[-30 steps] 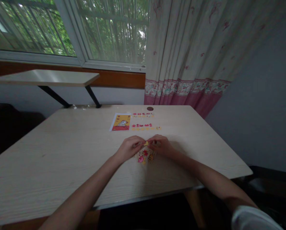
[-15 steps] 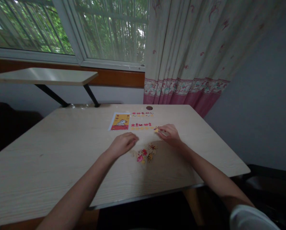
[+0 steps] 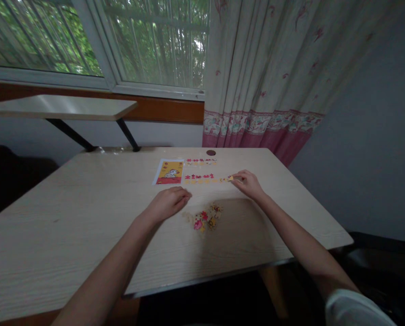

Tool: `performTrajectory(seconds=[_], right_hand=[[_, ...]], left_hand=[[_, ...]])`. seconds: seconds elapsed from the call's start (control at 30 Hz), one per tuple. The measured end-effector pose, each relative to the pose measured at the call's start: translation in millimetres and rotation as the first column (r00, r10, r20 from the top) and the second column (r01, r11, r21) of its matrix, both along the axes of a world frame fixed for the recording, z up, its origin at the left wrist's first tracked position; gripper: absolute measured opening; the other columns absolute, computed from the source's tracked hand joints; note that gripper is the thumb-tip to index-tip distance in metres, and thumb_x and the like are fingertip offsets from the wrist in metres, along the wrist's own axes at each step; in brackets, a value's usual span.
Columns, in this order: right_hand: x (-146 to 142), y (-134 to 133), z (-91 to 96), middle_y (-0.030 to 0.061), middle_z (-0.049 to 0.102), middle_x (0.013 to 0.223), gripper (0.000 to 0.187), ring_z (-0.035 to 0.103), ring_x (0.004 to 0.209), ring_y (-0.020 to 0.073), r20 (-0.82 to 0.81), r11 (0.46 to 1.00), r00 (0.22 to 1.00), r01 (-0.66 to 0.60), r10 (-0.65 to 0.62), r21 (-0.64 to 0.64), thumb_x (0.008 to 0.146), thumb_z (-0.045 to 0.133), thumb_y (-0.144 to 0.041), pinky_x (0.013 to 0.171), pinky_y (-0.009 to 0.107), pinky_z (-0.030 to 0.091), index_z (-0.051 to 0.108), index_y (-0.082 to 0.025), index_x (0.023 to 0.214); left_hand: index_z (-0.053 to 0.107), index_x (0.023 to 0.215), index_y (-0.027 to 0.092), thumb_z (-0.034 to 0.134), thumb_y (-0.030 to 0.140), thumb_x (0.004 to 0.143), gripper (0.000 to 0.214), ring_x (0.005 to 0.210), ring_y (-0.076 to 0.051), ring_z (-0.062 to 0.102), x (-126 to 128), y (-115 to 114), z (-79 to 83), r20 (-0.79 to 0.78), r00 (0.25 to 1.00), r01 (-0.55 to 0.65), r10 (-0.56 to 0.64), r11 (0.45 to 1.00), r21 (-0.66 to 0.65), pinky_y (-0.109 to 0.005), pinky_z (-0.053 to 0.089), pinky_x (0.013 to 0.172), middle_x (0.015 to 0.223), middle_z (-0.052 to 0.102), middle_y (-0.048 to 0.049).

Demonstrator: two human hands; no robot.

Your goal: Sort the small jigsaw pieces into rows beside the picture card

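Note:
My right hand (image 3: 247, 183) pinches a yellow jigsaw piece (image 3: 230, 178) at the right end of a row of yellow pieces (image 3: 204, 181). Just behind that row lies a row of red pieces (image 3: 198, 176). Resting on the table with its fingers curled together, my left hand (image 3: 170, 201) is in front of the picture card (image 3: 169, 173), which shows a white animal on yellow and red. Nothing shows in the left fingers. A loose heap of mixed pieces (image 3: 204, 218) lies between my forearms, nearer to me.
Two more short rows of pieces (image 3: 201, 160) lie farther back, right of the card. Behind them is a round dark hole (image 3: 211, 153) in the tabletop (image 3: 97, 226). A raised shelf (image 3: 63, 106) on black legs stands at the back left, and a curtain (image 3: 257, 90) hangs behind the table.
My right hand has moved right and slightly back with the yellow jigsaw piece, uncovering more of the yellow row. My left hand has shifted slightly left.

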State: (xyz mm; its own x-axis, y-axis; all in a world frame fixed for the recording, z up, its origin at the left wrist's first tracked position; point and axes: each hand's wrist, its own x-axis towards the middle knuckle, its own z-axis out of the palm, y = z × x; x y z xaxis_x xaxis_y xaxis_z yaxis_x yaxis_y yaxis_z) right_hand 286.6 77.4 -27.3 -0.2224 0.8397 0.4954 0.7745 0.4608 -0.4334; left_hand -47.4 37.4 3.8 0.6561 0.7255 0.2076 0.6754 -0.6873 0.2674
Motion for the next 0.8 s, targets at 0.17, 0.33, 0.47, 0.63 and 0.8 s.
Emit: performTrajectory(seconds=[0.17, 0.33, 0.47, 0.63, 0.8], right_hand=[[16.1, 13.6, -13.8, 0.0047, 0.065, 0.087, 0.020, 0.057, 0.082, 0.0176, 0.069, 0.990, 0.997, 0.043, -0.034, -0.133, 0.076, 0.059, -0.033, 0.075, 0.030, 0.044, 0.068, -0.022, 0.090], [14.5, 13.0, -14.8, 0.0052, 0.066, 0.093, 0.024, 0.058, 0.086, 0.0187, 0.093, 0.984, 0.993, 0.082, -0.068, -0.157, 0.076, 0.058, -0.033, 0.079, 0.032, 0.042, 0.067, -0.021, 0.095], [4.7, 10.6, -12.7, 0.0039, 0.067, 0.089, 0.020, 0.058, 0.084, 0.0183, 0.109, 0.985, 0.991, 0.096, -0.080, -0.146, 0.079, 0.055, -0.033, 0.078, 0.031, 0.042, 0.068, -0.023, 0.091], [-4.8, 10.0, -12.8, 0.0035, 0.066, 0.087, 0.018, 0.057, 0.083, 0.0178, 0.126, 0.982, 0.985, 0.138, -0.122, -0.126, 0.077, 0.056, -0.032, 0.078, 0.030, 0.041, 0.068, -0.023, 0.087], [-6.7, 10.9, -13.0, 0.0032, 0.065, 0.082, 0.018, 0.056, 0.079, 0.0167, 0.118, 0.978, 0.982, 0.163, -0.149, -0.128, 0.077, 0.056, -0.033, 0.074, 0.028, 0.041, 0.068, -0.023, 0.086]], left_hand=[[0.060, 0.095, 0.017, 0.037, 0.029, 0.088, 0.027, 0.086, -0.019, 0.058, -6.1, 2.0, 3.3, -0.034, 0.999, -0.034, 0.034, 0.999, 0.005, -0.029, 0.044, 0.073, 0.094, 0.064, -0.0078], [0.061, 0.086, 0.017, 0.039, 0.029, 0.087, 0.025, 0.075, -0.017, 0.058, -7.1, 1.0, 8.2, -0.039, 0.998, -0.046, 0.045, 0.999, -0.016, -0.026, 0.042, 0.065, 0.085, 0.063, -0.0062], [0.061, 0.085, 0.017, 0.041, 0.029, 0.085, 0.023, 0.072, -0.016, 0.056, -10.1, 1.8, 9.7, -0.006, 0.999, -0.041, 0.041, 0.998, -0.057, -0.025, 0.041, 0.064, 0.082, 0.062, -0.0053], [0.061, 0.080, 0.016, 0.045, 0.024, 0.080, 0.018, 0.065, -0.013, 0.053, -15.5, 6.0, 5.0, 0.051, 0.999, 0.003, 0.005, 0.988, -0.152, -0.024, 0.039, 0.061, 0.074, 0.060, -0.0028], [0.059, 0.073, 0.014, 0.046, 0.017, 0.074, 0.014, 0.059, -0.011, 0.049, -13.9, 5.9, 1.3, 0.163, 0.980, 0.169, -0.115, 0.913, -0.371, -0.021, 0.037, 0.056, 0.068, 0.058, -0.0005]])
